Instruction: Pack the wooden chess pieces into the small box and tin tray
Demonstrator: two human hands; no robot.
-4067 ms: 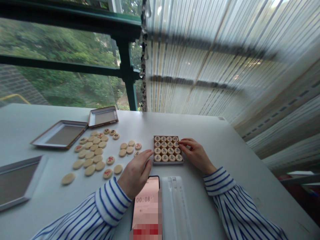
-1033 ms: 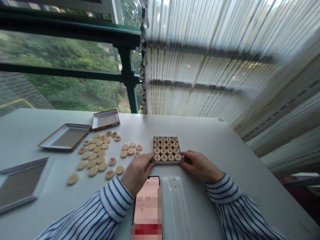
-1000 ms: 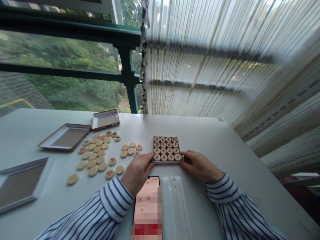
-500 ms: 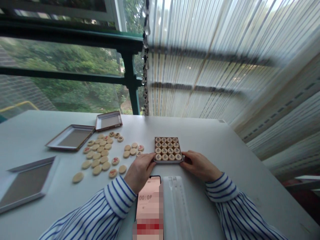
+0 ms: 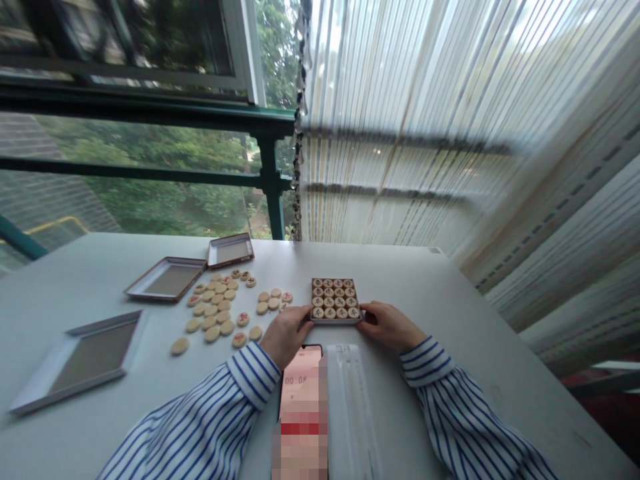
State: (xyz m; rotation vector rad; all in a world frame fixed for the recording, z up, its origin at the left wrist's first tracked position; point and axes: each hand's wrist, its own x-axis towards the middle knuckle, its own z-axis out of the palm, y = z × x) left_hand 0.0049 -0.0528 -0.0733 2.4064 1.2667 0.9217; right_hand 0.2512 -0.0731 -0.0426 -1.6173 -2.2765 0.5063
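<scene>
The box (image 5: 337, 321) of pieces (image 5: 329, 303) is sitting on the table (image 5: 400, 273), the left hand (image 5: 287, 333) and right hand (image 5: 393, 325) gripping its near corners with their fingers. Beyond the left hand, loose discs (image 5: 211, 307) are lying near three trays (image 5: 95, 353), while a phone (image 5: 300, 383) is resting nearer the person.

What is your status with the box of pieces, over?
Left hand, right hand: touching box near its front corners. Box full, on table. Phone close in front.

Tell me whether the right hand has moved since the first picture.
Yes, nearer: judged against the phone, the right hand has come down the right side of the box to its near corner.
</scene>
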